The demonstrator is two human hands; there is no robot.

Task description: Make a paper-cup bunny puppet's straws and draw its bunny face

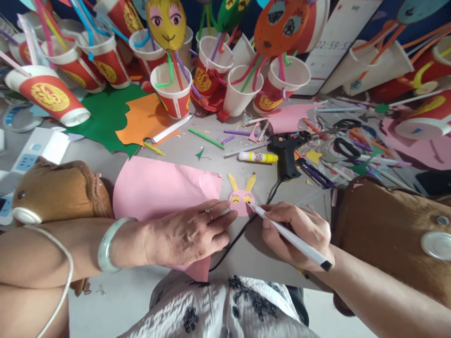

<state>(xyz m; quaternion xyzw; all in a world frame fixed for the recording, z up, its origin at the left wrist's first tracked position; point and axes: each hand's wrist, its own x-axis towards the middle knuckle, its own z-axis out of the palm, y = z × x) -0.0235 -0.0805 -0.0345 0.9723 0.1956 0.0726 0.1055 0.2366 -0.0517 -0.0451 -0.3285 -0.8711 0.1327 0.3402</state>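
Observation:
A small pink paper face point(241, 209) with two yellow ears and yellow eyes lies on the grey table; black lashes and lines are drawn on its eyes. My right hand point(298, 230) grips a white marker pen point(287, 233) with a black end, its tip touching the right eye. Flat and with fingers stretched out, my left hand point(195, 230) rests partly over a large pink paper sheet point(165, 183). Its fingertips press at the left edge of the face. Part of the sheet is hidden under my left hand and forearm.
Beyond the face lie a glue stick point(258, 157), a black glue gun point(287, 155) with its cord running under my hands, and scissors point(345, 148). Red-and-white paper cups point(172, 94) with straws line the back. Brown plush pads point(66, 188) flank both forearms.

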